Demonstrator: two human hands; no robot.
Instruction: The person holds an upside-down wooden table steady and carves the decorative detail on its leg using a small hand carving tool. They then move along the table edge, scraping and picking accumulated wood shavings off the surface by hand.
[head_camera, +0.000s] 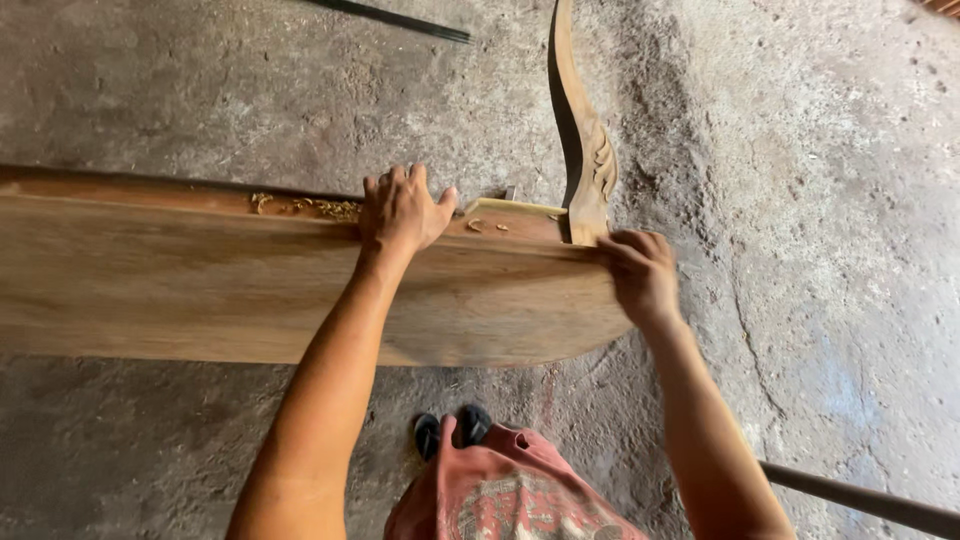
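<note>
A wide wooden panel (200, 290) with a rounded right end stands on edge across the view, above a concrete floor. A curved carved wooden leg (585, 150) rises from its top edge at the right. My left hand (402, 210) grips the panel's top edge, fingers curled over the far side, next to wood shavings (320, 207). At the foot of the carved leg, my right hand (640, 272) holds the panel's upper right corner, fingers pinched on the wood.
The rough concrete floor (800, 200) is stained and cracked. A thin dark rod (400, 18) lies at the top. A dark pipe or handle (870, 500) slants in at the lower right. My feet in dark shoes (452, 430) show below the panel.
</note>
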